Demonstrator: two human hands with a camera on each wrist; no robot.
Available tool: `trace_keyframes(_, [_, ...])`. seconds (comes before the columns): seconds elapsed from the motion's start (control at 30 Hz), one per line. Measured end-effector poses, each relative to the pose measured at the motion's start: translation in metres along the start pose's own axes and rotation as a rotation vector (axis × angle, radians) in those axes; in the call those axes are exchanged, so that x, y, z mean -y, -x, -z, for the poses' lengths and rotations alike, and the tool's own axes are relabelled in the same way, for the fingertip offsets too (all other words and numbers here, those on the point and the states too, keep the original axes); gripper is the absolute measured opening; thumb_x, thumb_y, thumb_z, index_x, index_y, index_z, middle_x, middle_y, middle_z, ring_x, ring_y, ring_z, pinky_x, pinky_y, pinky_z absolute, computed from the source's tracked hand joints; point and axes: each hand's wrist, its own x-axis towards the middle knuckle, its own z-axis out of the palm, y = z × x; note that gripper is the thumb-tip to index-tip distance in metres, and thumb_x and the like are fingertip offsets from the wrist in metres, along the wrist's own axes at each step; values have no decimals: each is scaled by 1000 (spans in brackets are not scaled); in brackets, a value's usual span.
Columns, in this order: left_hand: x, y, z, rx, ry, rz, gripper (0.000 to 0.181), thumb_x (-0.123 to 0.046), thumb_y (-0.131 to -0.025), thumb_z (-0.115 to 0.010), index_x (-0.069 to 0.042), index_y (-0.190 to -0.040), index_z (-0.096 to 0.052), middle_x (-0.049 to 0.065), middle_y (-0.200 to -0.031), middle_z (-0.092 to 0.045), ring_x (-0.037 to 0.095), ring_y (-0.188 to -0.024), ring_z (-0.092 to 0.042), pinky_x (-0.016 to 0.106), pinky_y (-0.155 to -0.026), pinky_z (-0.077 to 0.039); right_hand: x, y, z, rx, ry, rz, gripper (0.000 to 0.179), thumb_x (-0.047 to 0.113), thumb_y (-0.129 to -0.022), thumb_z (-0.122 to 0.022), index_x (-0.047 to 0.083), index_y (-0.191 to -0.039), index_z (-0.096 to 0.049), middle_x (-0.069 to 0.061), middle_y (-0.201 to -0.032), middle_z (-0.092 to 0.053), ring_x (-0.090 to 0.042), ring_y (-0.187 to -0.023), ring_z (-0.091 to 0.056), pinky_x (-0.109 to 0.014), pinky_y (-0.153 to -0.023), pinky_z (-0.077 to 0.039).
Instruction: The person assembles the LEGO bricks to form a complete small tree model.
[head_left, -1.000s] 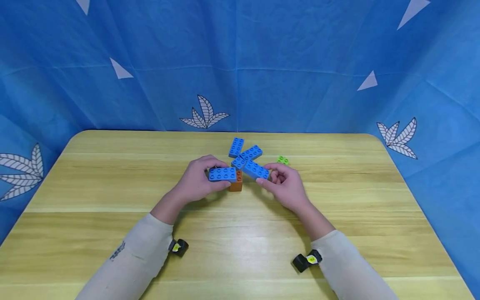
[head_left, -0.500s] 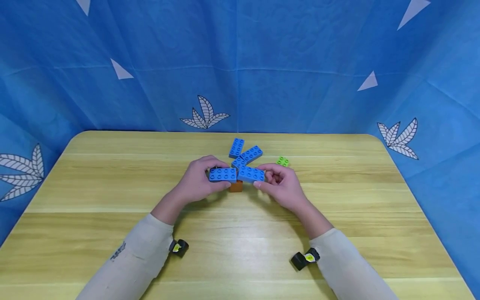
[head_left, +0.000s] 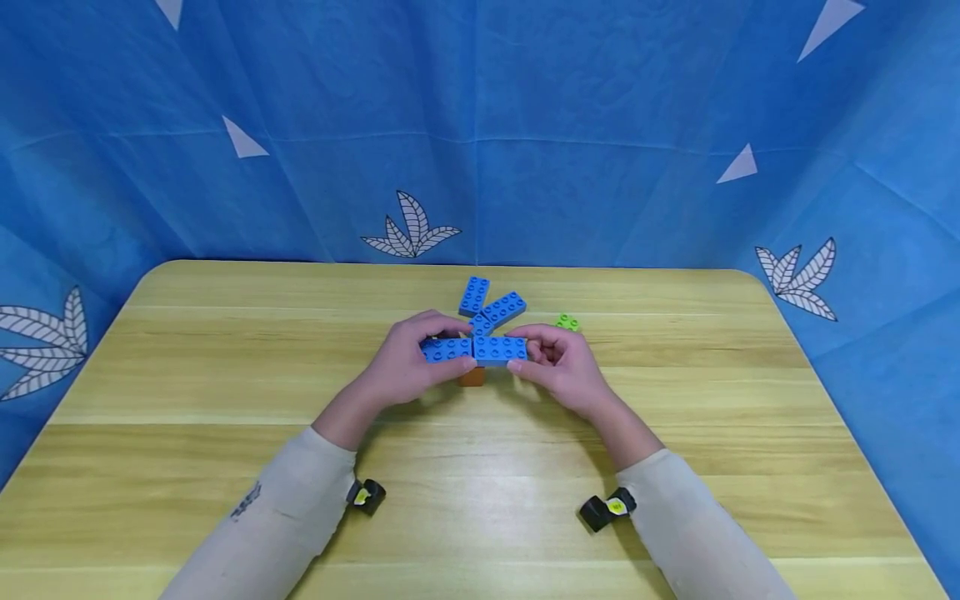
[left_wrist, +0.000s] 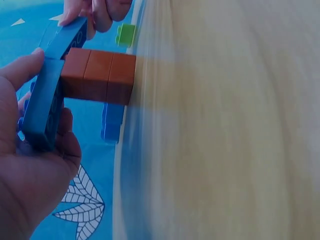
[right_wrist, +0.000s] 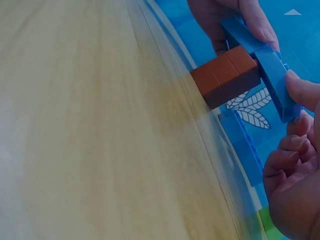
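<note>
A stack of three brown toy building bricks (left_wrist: 97, 75) stands upright on the table, mostly hidden in the head view. Across its top, two long blue bricks meet end to end, each sticking out to one side. My left hand (head_left: 401, 358) grips the left blue brick (left_wrist: 42, 105) between thumb and fingers, the thumb close to the joint. With thumb and index finger, my right hand (head_left: 566, 369) pinches the right blue brick (head_left: 501, 351) near its outer end; its other fingers are curled. In the right wrist view, this brick (right_wrist: 277, 85) lies over the stack's top edge.
Behind the stack lie loose blue bricks: one long (head_left: 474, 296), one slanted (head_left: 505, 308) and a shorter one (head_left: 480, 325) partly hidden. A small green brick (head_left: 567, 322) lies beyond my right hand. A blue patterned curtain (head_left: 600, 192) hangs behind the wooden table (head_left: 247, 333).
The right hand has moved left and turned its blue brick from slanted to level, bringing it against the left brick's end. The left hand has shifted slightly right, its thumb now closer to the joint.
</note>
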Motion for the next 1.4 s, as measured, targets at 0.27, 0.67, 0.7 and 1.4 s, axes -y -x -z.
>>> trace_keyframes(0.27, [-1,-3,-8,1,18,-6,37,-25,-86,-82,-11,-120,-74,-1,-109,-64,19,-98,-55,38,-79,-46,0,-1,0,6,-10,41,27,-8,-87,-71,-4,-114,-69,-9,-69,-39,-19,-58,-34,-25,-53,-27])
trace_keyframes(0.67, [-4,-3,-10,-14,16,51,30,-23,-85,-83,-16,-113,-75,-3,-109,-64,18,-103,-55,40,-88,-46,-1,-1,-4,-11,-53,54,30,-10,-85,-72,-5,-114,-68,-10,-68,-37,-18,-56,-30,-26,-51,-25])
trace_keyframes(0.7, [-5,-3,-10,-14,17,47,31,-23,-85,-83,-15,-113,-75,-3,-108,-63,18,-103,-55,40,-88,-46,-1,-1,-4,-14,-52,54,30,-10,-85,-73,-5,-114,-68,-9,-67,-36,-18,-56,-30,-26,-51,-25])
trace_keyframes(1.4, [-8,-5,-11,-13,-41,51,30,-21,-85,-82,-12,-113,-75,-2,-101,-61,19,-92,-53,36,-76,-45,-11,0,-13,-106,-77,-2,32,-8,-83,-77,-5,-114,-69,-10,-67,-33,-17,-57,-33,-24,-50,-27])
